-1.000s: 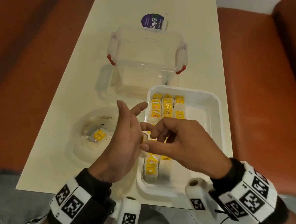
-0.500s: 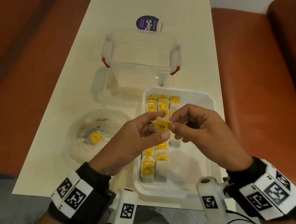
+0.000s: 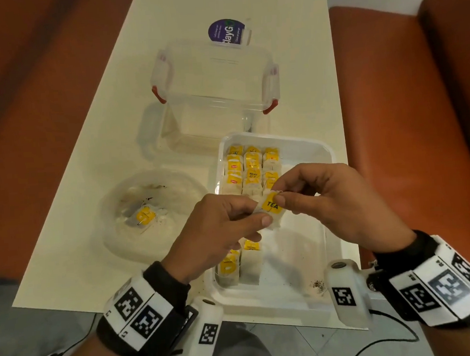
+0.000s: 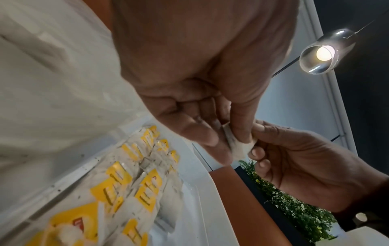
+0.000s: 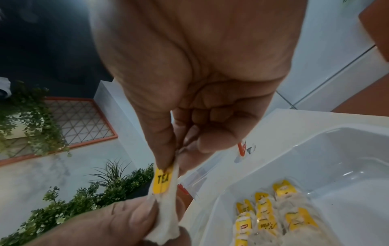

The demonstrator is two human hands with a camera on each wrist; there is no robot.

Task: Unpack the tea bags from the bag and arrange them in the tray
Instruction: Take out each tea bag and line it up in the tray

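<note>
Both hands hold one tea bag [image 3: 270,207] with a yellow "TEA" tag above the white tray [image 3: 321,155]. My left hand [image 3: 254,218] pinches its white pouch [image 4: 238,146] from the left. My right hand [image 3: 280,192] pinches the tag end [image 5: 163,180] between thumb and forefinger. Several tea bags [image 3: 251,167] with yellow tags lie in rows at the tray's far left, and more [image 3: 240,263] lie at its near left, partly hidden under my left hand. A clear plastic bag [image 3: 153,214] to the left of the tray holds one tea bag [image 3: 144,214].
An empty clear box [image 3: 213,87] with red clips stands behind the tray, a purple-labelled lid [image 3: 227,31] behind it. The cream table [image 3: 86,138] is narrow, with orange seats [image 3: 407,110] on both sides. Tea crumbs [image 3: 317,284] lie in the tray's near right corner.
A second ago my left hand was open beside the right. The two hands then came together on the tea bag and have lifted it slightly toward the tray's middle.
</note>
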